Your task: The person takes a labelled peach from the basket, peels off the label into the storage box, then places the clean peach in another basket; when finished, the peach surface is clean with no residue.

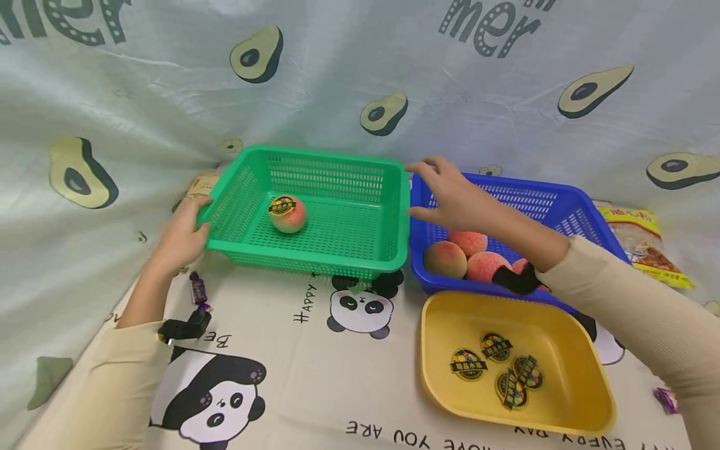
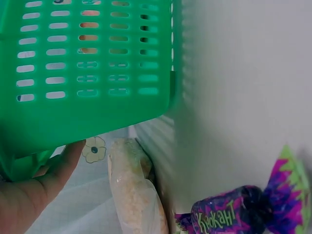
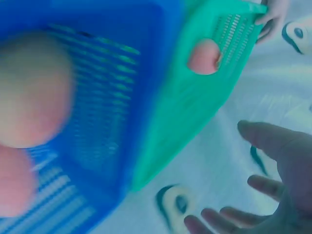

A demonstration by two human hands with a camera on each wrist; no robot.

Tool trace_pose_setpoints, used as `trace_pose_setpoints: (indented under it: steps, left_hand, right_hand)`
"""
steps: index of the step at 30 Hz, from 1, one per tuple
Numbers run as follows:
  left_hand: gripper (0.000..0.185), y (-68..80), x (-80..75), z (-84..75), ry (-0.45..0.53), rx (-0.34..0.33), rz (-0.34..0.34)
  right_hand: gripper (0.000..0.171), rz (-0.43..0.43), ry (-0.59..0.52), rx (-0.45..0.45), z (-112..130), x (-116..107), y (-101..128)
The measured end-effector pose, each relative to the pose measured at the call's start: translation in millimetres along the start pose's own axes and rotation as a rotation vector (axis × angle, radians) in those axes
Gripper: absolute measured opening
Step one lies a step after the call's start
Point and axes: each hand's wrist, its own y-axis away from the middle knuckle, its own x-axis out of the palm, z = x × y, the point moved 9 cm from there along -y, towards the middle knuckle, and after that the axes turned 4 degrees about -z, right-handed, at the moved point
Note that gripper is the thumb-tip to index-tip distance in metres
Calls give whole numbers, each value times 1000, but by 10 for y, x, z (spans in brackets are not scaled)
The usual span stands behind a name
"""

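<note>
Closest to the head camera, a yellow tray (image 1: 585, 400) lies on the panda-print cloth (image 1: 315, 375) with four round stickers (image 1: 495, 369) on its floor. Behind it stands a blue basket (image 1: 568, 209) holding several peaches (image 1: 467, 256), and just left of that, touching or nearly touching its wall, sits a green basket (image 1: 360, 247). This green basket is a rectangular plastic one with slotted walls and floor and a broad rolled rim; a single peach (image 1: 288, 214) bearing a dark round sticker rests on its floor toward the left rear.

At the basket's left edge, the left hand (image 1: 180, 240) grips the rim, thumb (image 2: 58, 165) under the lip in the left wrist view and fingers curled over the top. Over the seam between the two baskets hovers the right hand (image 1: 450, 197), fingers (image 3: 273, 141) spread and relaxed, holding nothing; whether it brushes the blue rim cannot be told.

Purple wrapped candy (image 1: 198, 289) lies on the cloth near the left wrist, and a snack packet (image 1: 641, 240) lies right of the blue basket
</note>
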Motion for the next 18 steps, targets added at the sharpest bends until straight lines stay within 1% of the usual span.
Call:
trace_pose_setpoints:
  steps: [2,4,8,10,14,16,18]
  left_hand:
    - [50,0,-14,-7,0,7,4]
    - [50,-5,-25,-8,-9,7,6]
    - [50,-11,-36,-11,-16,-6,14]
    - [50,-7,-35,-12,-15,-10,15]
    - [50,15,-19,-5,-6,-18,5]
    - [50,24,-13,-8,0,-21,-1]
    - [50,24,-12,-14,8,-26,-4]
  right_hand:
    - [69,42,9,-55,190,70,-261]
    - [70,97,7,-101,359,200,-532]
    - [72,233,-16,-148,630,590,-1034]
    - [74,302,-1,-158,749,820,-1246]
    - [81,411,74,-185,995,1238,-1505]
    - [83,451,97,-187,1083,1420,-1571]
    - [83,480,83,-179,1141,1562,-1613]
